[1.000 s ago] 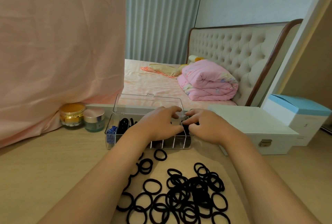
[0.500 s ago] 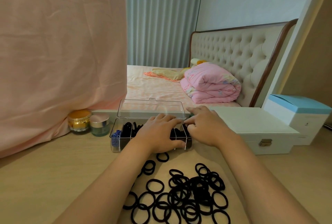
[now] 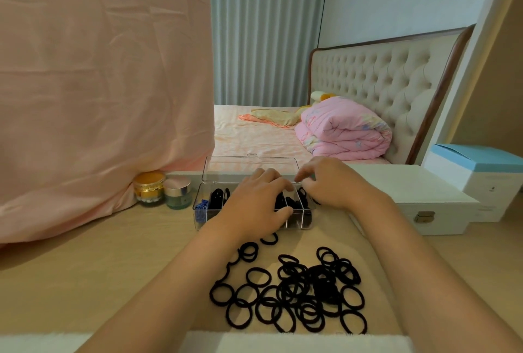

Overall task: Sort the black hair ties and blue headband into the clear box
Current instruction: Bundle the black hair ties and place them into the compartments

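The clear box [image 3: 307,221] stands on the table with its lid [image 3: 226,165] raised behind it. A blue headband [image 3: 201,209] fills its leftmost compartment, and black hair ties [image 3: 216,197] sit in the compartments beside it. My left hand [image 3: 256,202] lies flat over the middle of the box, thumb along the front rim, hiding what is under the palm. My right hand [image 3: 329,187] is over the right end, fingertips pinched on a black hair tie [image 3: 302,193] at the last compartment. A loose pile of black hair ties [image 3: 300,290] lies nearer me.
Two cosmetic jars, gold [image 3: 149,187] and silver-lidded [image 3: 178,193], stand left of the box by a hanging pink cloth [image 3: 99,97]. A white latched case [image 3: 424,205] and a blue-topped carton [image 3: 481,177] sit to the right. A bed lies behind the table.
Both hands stay over the box. My right hand has shifted a little right toward the end compartment, and my left hand has flattened over the middle.
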